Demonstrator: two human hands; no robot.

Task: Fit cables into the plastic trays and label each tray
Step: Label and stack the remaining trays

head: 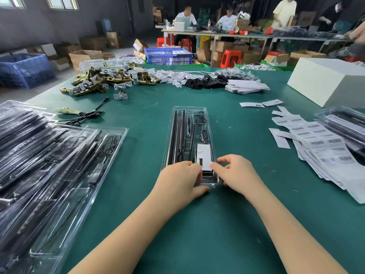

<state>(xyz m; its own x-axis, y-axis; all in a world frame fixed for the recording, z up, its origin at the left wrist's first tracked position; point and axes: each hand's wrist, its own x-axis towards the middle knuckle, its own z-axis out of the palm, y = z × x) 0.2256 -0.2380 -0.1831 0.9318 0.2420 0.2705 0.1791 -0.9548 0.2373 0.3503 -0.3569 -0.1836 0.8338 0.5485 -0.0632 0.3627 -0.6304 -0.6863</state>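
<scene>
A clear plastic tray (209, 123) lies lengthwise on the green table in front of me, holding black strips, a black cable (201, 117) and a small controller. A white card label (204, 156) sits in its near compartment. My left hand (179, 179) grips the tray's near left corner, thumb under the front edge, fingertips at the card. My right hand (235, 172) pinches the card's lower right edge with thumb and forefinger.
Stacked filled trays (49, 165) crowd the left. Barcode label sheets (320, 143) and more trays (343, 123) lie at right, with a white box (327, 80) behind. Brass latches (102, 80), black parts and white cards fill the far side. A loose black cable (88, 115) lies at left. People work at tables behind.
</scene>
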